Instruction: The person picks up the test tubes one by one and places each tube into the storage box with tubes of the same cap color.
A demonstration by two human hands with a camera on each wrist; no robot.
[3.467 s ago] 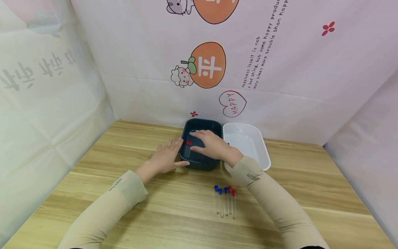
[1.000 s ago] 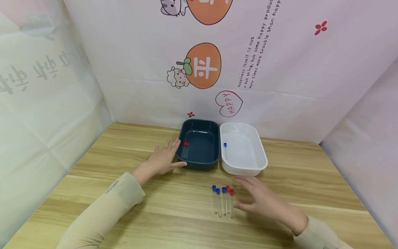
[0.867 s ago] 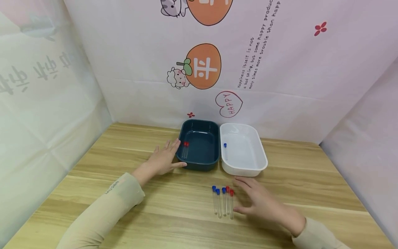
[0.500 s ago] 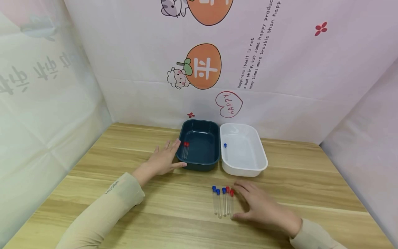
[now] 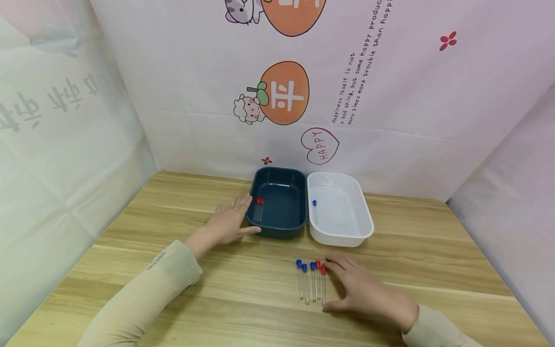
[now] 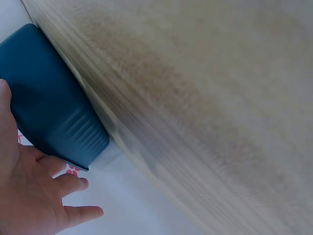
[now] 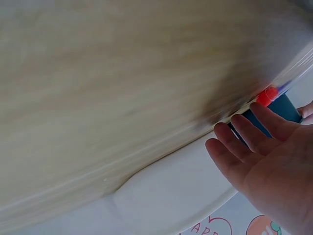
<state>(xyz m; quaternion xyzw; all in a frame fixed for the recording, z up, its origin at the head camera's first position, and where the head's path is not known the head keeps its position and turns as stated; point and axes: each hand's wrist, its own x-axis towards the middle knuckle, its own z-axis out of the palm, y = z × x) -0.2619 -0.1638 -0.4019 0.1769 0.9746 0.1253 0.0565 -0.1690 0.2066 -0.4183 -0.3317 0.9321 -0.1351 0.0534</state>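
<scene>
My left hand (image 5: 225, 224) rests its fingers and thumb against the left side of a dark teal tray (image 5: 284, 207). Red-capped test tubes (image 5: 259, 210) lie inside that tray, by its left wall. Just right of a row on the table, my right hand (image 5: 364, 291) is spread, thumb and fingertips beside the nearest red-capped test tube (image 5: 323, 286). Whether it touches that tube is hard to tell; the hand holds nothing. The row has another red-capped tube and three blue-capped test tubes (image 5: 305, 284). In the right wrist view, a red cap (image 7: 267, 96) shows beyond the fingertips.
A white tray (image 5: 344, 207) stands against the dark one's right side, with a blue-capped test tube (image 5: 315, 205) at its left wall. Both trays sit near the table's back edge, before a printed cloth backdrop (image 5: 381, 154). Cloth walls also flank the wooden table (image 5: 243, 299).
My right hand has come from above the dark tray to the right of the tube row, lately shifting slightly closer and toward me. The left hand stays at the tray.
</scene>
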